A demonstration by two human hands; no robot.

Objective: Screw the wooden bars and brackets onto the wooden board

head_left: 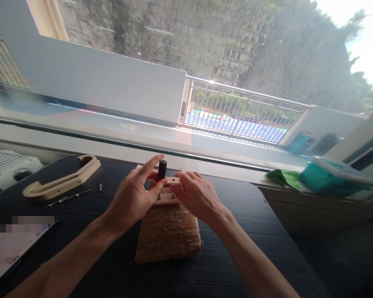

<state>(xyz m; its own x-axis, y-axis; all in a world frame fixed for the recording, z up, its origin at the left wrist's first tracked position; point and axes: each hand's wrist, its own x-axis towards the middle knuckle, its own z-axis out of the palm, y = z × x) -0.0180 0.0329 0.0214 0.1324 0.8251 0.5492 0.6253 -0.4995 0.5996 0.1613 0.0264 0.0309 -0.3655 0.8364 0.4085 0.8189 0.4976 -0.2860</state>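
Note:
My left hand (135, 192) grips a short upright tool with a black handle (162, 169), likely a screwdriver, between thumb and fingers; its index finger points up past the handle. The tool's lower end is hidden. Beneath it lies a pale wooden piece (173, 181) with a hole in its top. My right hand (196, 193) holds that piece at its right side, fingers curled. Nearer to me, a pale wooden bar (167, 199) bears two dark screws or holes. Both rest on a worn wooden board (168, 236) dotted with holes and shavings.
On the dark table (236, 231) at left lie a curved wooden frame part (62, 182), a thin metal tool (69, 198) and a small metal piece (100, 188). A blurred pale sheet (15, 248) sits nearer. Right, by the window, are a green cloth (282, 179) and a teal box (326, 178).

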